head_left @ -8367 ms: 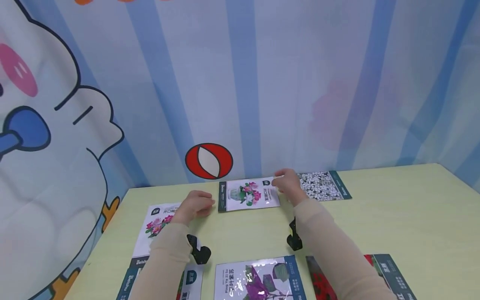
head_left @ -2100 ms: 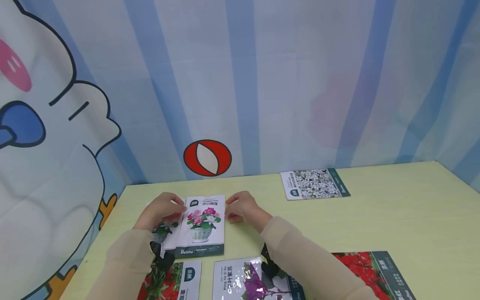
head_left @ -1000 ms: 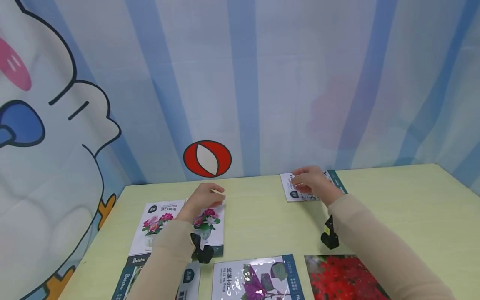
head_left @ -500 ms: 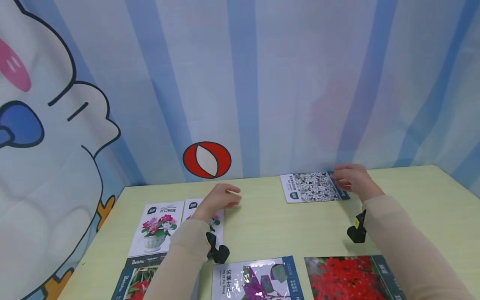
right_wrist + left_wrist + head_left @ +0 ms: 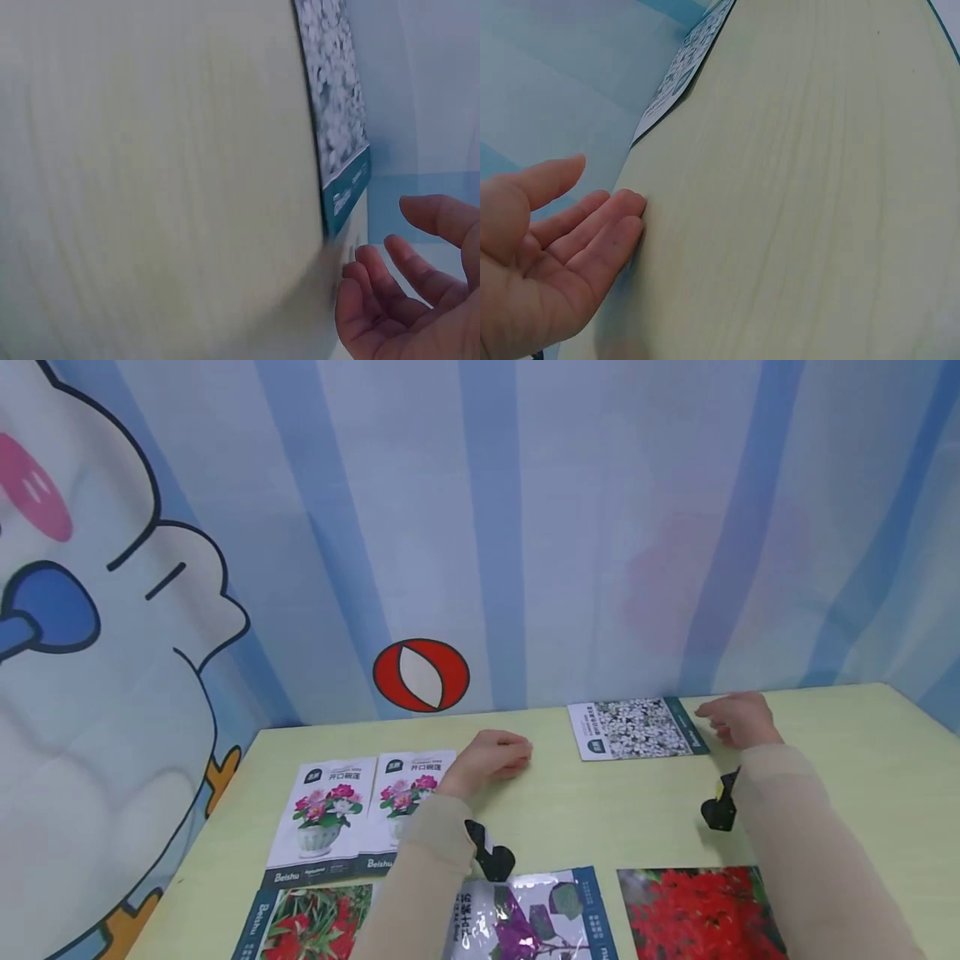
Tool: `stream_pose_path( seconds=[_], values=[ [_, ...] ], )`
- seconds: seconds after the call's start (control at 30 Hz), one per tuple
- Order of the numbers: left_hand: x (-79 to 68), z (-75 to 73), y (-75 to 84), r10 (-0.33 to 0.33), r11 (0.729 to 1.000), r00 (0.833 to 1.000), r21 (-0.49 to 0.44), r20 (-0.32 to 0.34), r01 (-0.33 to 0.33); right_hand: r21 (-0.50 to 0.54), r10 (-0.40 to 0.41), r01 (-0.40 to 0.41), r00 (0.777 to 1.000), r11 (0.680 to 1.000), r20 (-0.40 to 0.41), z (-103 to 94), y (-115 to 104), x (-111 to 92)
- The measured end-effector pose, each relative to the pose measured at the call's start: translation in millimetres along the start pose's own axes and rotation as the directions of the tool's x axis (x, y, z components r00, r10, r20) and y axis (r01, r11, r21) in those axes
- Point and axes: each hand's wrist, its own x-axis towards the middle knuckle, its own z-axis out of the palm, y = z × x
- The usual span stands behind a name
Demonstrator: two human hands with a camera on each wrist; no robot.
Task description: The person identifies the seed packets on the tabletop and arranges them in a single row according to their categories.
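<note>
A seed packet with small white flowers (image 5: 637,729) lies sideways at the table's back edge. Just past its green end is my right hand (image 5: 741,720), fingers loosely bent and holding nothing; the right wrist view shows the fingertips (image 5: 364,259) close to that end. My left hand (image 5: 491,762) hovers between this packet and two matching packets with pink flowers in a pot, the left one (image 5: 318,818) and the right one (image 5: 405,793), which stand side by side. In the left wrist view its relaxed fingers (image 5: 592,232) hold nothing. My left forearm covers part of the right pink packet.
Along the front lie a packet with red flowers and green leaves (image 5: 315,922), a purple-leaf packet (image 5: 528,918) and a red-flower packet (image 5: 697,910), partly under my sleeves. A striped blue backdrop (image 5: 555,527) rises behind the pale yellow table (image 5: 847,760).
Earlier, both hands set the second pink-flower packet beside the first and let go. Since then my right hand has moved right, over and past the white-flower packet; my left hand has drifted right.
</note>
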Motion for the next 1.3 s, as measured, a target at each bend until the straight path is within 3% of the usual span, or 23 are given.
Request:
stream_pose_path(
  seconds=[0.27, 0.4, 0.57, 0.77, 0.8, 0.9, 0.97, 1.0, 1.07, 1.2, 1.3],
  values=[
    [8.0, 35.9, 0.0, 0.032, 0.993, 0.999, -0.114, 0.0, -0.032, 0.003, -0.049, 0.049, 0.996, 0.999, 0.072, 2.4, 6, -2],
    [11.2, 53.3, 2.1, 0.058, 0.984, 0.998, -0.17, -0.015, -0.059, 0.006, -0.035, 0.035, 0.998, 0.999, 0.058, 7.7, 1, -1],
    [13.4, 72.6, 1.6, 0.087, 0.976, 0.993, -0.193, -0.074, -0.1, 0.058, 0.033, -0.032, 0.999, 0.998, -0.002, 18.2, -5, 3],
    [20.7, 89.2, -5.1, 0.127, 0.974, 0.979, -0.165, -0.16, -0.153, 0.075, 0.061, -0.06, 0.998, 0.995, -0.007, 27.7, -9, 2],
    [36.8, 91.4, -19.5, 0.15, 0.965, 0.973, -0.187, -0.178, -0.183, 0.071, 0.063, -0.062, 0.998, 0.996, -0.011, 28.2, -9, 2],
    [79.1, 96.1, -53.8, 0.106, 0.924, 0.974, -0.341, -0.199, -0.17, 0.049, 0.073, -0.072, 0.997, 0.996, -0.014, 27.4, -8, 1],
    [103.8, 96.8, -74.6, 0.094, 0.877, 0.975, -0.447, -0.201, -0.177, 0.009, 0.06, -0.061, 0.998, 0.998, 0.037, 23.6, -8, -1],
    [107.8, 94.2, -76.4, 0.06, 0.853, 0.98, -0.5, -0.191, -0.149, -0.009, 0.055, -0.054, 0.996, 0.998, 0.071, 21.7, -8, -2],
    [83.9, 91.5, -52.4, -0.002, 0.844, 0.985, -0.529, -0.171, -0.09, 0.007, 0.08, -0.081, 0.987, 0.997, 0.138, 20.0, -10, -4],
    [27.8, 84.7, -1.7, -0.062, 0.879, 0.986, -0.476, -0.155, -0.019, 0.087, 0.17, -0.198, 0.951, 0.976, 0.258, 24.8, -16, -4],
    [7.9, 80.2, 12.0, -0.088, 0.886, 0.986, -0.464, -0.14, 0.013, 0.094, 0.196, -0.232, 0.936, 0.968, 0.293, 30.2, -19, -2]
  ],
)
